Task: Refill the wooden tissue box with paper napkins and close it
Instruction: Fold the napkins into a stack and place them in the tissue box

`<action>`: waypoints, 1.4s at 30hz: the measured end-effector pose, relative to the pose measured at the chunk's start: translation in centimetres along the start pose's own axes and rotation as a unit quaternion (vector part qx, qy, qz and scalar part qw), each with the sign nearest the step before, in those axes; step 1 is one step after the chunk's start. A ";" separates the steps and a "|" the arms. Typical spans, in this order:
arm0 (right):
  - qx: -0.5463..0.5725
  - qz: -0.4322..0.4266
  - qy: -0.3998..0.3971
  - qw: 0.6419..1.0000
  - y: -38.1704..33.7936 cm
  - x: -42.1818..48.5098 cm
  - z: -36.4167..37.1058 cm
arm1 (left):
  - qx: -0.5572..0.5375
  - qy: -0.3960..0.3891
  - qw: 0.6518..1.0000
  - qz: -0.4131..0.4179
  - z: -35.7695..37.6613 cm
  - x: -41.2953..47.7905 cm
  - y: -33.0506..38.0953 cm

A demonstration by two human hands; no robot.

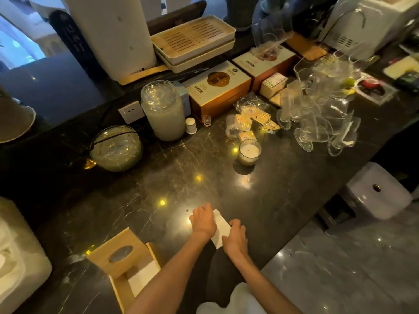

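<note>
Dark, gold-veined marble is stretching across the counter (260,200), which is carrying a cluster of clear glass cups (322,114), a lit white candle in a glass (249,152) and a tall lidded glass jar (164,109) along its far side. Near the front edge, both hands are resting on a folded white paper napkin (221,225) that is lying flat on the stone: the left hand (203,220) is pressing down on its left part with fingers loosely spread, while the right hand (235,237) is lying over its near right corner with fingers curled — neither seems to be lifting it, and they look to be folding or squaring it. Well to the left of them, the light wooden tissue box (122,288) is standing open, its lid with the oval slot (120,257) lying askew across the top so that the right half is uncovered. A few white napkins (142,277) are already showing inside that gap, so the refill appears partly done. Still remaining, by the look of it: carrying this napkin over, laying it in with the others, and seating the lid squarely to close the box.
</note>
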State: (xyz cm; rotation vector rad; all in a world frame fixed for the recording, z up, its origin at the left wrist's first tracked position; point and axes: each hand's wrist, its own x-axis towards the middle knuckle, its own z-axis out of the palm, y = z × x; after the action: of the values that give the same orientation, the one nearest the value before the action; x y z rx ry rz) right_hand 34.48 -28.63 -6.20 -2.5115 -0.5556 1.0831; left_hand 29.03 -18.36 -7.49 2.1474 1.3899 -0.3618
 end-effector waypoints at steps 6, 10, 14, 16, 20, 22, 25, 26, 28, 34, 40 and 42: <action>-0.003 -0.021 -0.037 0.999 0.9 1.5 -0.4 | -0.124 -0.061 0.990 -0.022 -0.2 -0.7 -1.5; 0.005 -0.121 -0.088 0.989 1.5 2.4 -1.0 | -0.283 -0.031 0.958 -0.017 -0.2 -3.4 -3.0; 0.002 -0.268 -0.124 0.955 1.3 4.0 -3.2 | -0.441 0.061 0.895 -0.001 0.5 -6.6 -3.7; 0.009 -0.332 -0.100 0.938 1.1 4.4 -4.6 | -0.487 0.124 0.864 0.014 1.4 -7.8 -3.4; 0.000 -0.415 -0.101 0.904 0.7 4.8 -6.7 | -0.537 0.211 0.816 -0.004 3.2 -8.3 -1.6; 0.011 -0.411 -0.114 0.905 1.3 5.2 -6.7 | -0.540 0.230 0.809 -0.018 4.4 -8.2 -0.8; 0.035 -0.388 -0.131 0.912 2.8 6.1 -6.1 | -0.535 0.233 0.811 -0.040 5.9 -8.4 0.4; 0.046 -0.379 -0.143 0.913 3.1 6.3 -6.0 | -0.536 0.234 0.810 -0.045 6.2 -8.5 0.6; 0.064 -0.365 -0.171 0.913 3.5 6.8 -5.9 | -0.531 0.240 0.812 -0.043 6.6 -8.7 0.8; 0.082 -0.353 -0.240 0.901 3.8 6.4 -5.3 | -0.491 0.236 0.838 -0.025 6.5 -8.7 1.1; 0.102 -0.327 -0.256 0.904 3.4 7.0 -5.7 | -0.479 0.230 0.847 -0.031 6.2 -8.3 1.4; 0.092 -0.332 -0.263 0.901 3.3 6.9 -5.8 | -0.474 0.224 0.852 -0.025 6.1 -8.2 1.7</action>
State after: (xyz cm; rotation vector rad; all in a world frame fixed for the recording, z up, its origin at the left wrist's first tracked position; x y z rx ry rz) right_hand 43.86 -29.06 -8.21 -1.6253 -1.2703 1.4169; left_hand 27.47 -28.57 -7.88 1.3755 1.4199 0.7322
